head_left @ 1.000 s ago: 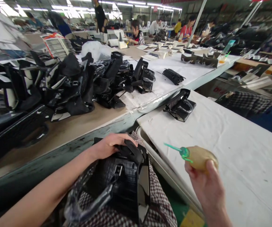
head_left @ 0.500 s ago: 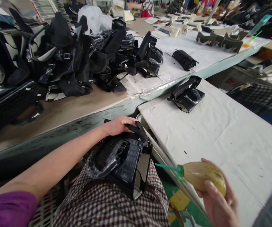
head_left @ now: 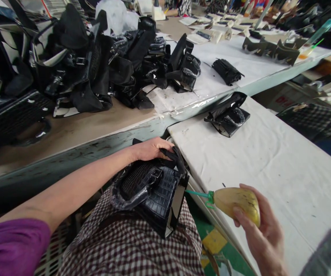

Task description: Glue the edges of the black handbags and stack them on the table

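Black crocodile-embossed handbag (head_left: 165,190) rests on brown-and-white checked cloth (head_left: 125,249), six o'clock from view centre. Left hand (head_left: 152,148) curls round its soft black top edge, at bag's twelve o'clock. Right hand (head_left: 264,230) wraps rounded yellowish squeeze bottle (head_left: 234,201), four o'clock; slim green nozzle (head_left: 198,194) at bag's side, contact unclear. Judged progress: film-wrapped handle (head_left: 138,199) fitted; pale side panel (head_left: 178,197) looks unfinished. Similar glossy black bag (head_left: 228,122), one o'clock.

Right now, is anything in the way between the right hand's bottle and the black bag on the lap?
Nothing visible: the bottle in the right hand points its green nozzle at the black bag; the left hand holds the bag's top, outside that path.
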Demonstrator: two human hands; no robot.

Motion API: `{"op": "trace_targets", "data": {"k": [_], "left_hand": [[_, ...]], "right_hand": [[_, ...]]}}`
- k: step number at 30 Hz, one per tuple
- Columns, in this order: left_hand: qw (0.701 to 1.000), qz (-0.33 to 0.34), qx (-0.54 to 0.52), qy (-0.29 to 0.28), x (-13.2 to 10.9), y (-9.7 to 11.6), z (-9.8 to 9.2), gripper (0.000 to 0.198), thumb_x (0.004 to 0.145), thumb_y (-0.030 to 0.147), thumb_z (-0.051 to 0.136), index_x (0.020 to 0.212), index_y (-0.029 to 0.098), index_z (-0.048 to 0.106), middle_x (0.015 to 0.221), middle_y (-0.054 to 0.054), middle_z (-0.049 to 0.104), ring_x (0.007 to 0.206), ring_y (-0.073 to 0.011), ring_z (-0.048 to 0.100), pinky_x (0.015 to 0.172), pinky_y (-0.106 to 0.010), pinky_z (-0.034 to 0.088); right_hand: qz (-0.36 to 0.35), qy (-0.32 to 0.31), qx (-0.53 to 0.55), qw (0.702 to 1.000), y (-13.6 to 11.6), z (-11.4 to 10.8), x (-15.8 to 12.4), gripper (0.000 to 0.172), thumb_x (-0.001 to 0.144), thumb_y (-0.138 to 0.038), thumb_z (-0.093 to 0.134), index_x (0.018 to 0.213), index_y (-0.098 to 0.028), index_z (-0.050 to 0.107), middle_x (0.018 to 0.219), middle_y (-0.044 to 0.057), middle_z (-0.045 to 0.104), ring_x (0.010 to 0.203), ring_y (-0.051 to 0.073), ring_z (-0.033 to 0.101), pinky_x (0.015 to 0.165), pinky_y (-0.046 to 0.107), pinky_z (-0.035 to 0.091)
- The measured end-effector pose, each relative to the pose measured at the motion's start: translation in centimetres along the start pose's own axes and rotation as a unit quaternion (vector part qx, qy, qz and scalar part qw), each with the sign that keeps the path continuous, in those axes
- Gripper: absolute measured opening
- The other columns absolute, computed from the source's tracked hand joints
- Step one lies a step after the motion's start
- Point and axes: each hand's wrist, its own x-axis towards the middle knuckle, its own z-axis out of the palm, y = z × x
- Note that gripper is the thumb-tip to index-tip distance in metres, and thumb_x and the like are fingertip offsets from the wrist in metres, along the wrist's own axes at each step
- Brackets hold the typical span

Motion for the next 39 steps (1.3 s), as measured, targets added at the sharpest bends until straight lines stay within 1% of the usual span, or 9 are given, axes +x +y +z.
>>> {"op": "trace_targets", "data": {"k": [6,11,15,21,26,29,35,37,39], "left_hand": [[1.000,-0.006,-0.022,0.003,0.1,-0.2,0.0,0.009,0.086,0.017,0.069,0.091,0.016,0.076,0.094,-0.007,0.073,0.086,-0.0126,0.066,0.078,-0.022,0.050],[0.999,-0.021,-0.031,-0.011,0.2,-0.2,-0.1,0.009,0.085,0.018,0.069,0.089,0.018,0.077,0.092,-0.006,0.073,0.083,-0.0134,0.066,0.077,-0.024,0.050],[0.999,-0.034,-0.021,-0.030,0.5,0.0,-0.2,0.009,0.084,0.018,0.070,0.088,0.019,0.077,0.093,-0.006,0.074,0.084,-0.0144,0.066,0.076,-0.024,0.050],[0.999,-0.027,-0.023,-0.032,0.7,-0.3,-0.1,0.009,0.085,0.020,0.070,0.089,0.017,0.078,0.093,-0.007,0.074,0.087,-0.0152,0.067,0.079,-0.025,0.051],[0.998,-0.038,-0.033,-0.025,0.7,-0.8,0.0,0.012,0.085,0.026,0.071,0.088,0.016,0.077,0.093,-0.007,0.073,0.088,-0.0155,0.067,0.080,-0.026,0.051],[0.998,-0.037,-0.045,-0.021,0.6,-0.9,0.0,0.013,0.085,0.026,0.072,0.089,0.016,0.078,0.094,-0.007,0.073,0.089,-0.0158,0.067,0.081,-0.026,0.051],[0.997,-0.047,-0.059,-0.012,0.7,-1.1,0.0,0.016,0.084,0.030,0.073,0.091,0.016,0.077,0.095,-0.007,0.074,0.089,-0.0165,0.067,0.081,-0.027,0.052],[0.997,-0.046,-0.060,-0.010,0.7,-1.1,0.0,0.015,0.084,0.029,0.073,0.090,0.016,0.077,0.095,-0.007,0.074,0.089,-0.0162,0.067,0.081,-0.027,0.051],[0.997,-0.048,-0.058,-0.011,0.8,-1.1,0.1,0.013,0.084,0.027,0.072,0.090,0.017,0.077,0.095,-0.006,0.073,0.088,-0.0155,0.067,0.080,-0.027,0.051]], "right_hand": [[-0.014,-0.002,0.008,1.000,1.2,0.3,0.8,0.060,0.070,-0.044,0.082,0.124,-0.027,0.062,0.091,0.003,0.066,0.062,0.013,0.055,0.049,0.019,0.051],[-0.018,-0.002,0.004,1.000,0.8,0.5,0.8,0.058,0.070,-0.044,0.082,0.122,-0.025,0.063,0.096,0.005,0.066,0.060,0.012,0.054,0.049,0.020,0.050],[0.003,-0.023,-0.002,1.000,0.2,0.4,0.7,0.058,0.071,-0.046,0.081,0.121,-0.025,0.063,0.091,0.004,0.065,0.061,0.013,0.053,0.048,0.020,0.048],[0.034,-0.053,-0.053,0.997,-1.1,0.5,-0.2,0.057,0.073,-0.053,0.076,0.121,-0.027,0.062,0.105,0.003,0.065,0.084,0.017,0.059,0.056,0.019,0.046],[0.057,-0.069,-0.044,0.995,-1.8,0.7,-1.1,0.061,0.070,-0.056,0.077,0.121,-0.027,0.062,0.101,0.003,0.067,0.086,0.019,0.062,0.060,0.019,0.050],[0.060,-0.086,-0.025,0.994,-1.0,0.3,-1.4,0.059,0.070,-0.052,0.079,0.121,-0.026,0.062,0.101,0.004,0.067,0.087,0.018,0.064,0.064,0.018,0.054],[0.013,-0.182,-0.022,0.983,2.1,-1.4,-1.4,0.059,0.075,-0.041,0.078,0.128,-0.027,0.059,0.104,0.006,0.070,0.087,0.022,0.069,0.069,0.023,0.060],[0.014,-0.197,-0.022,0.980,2.4,-1.6,-1.4,0.058,0.076,-0.041,0.077,0.129,-0.028,0.059,0.104,0.005,0.071,0.087,0.022,0.069,0.070,0.024,0.060],[0.008,-0.189,-0.024,0.982,2.4,-1.6,-1.3,0.056,0.076,-0.042,0.077,0.128,-0.028,0.060,0.103,0.005,0.070,0.087,0.022,0.069,0.070,0.023,0.059]]}}
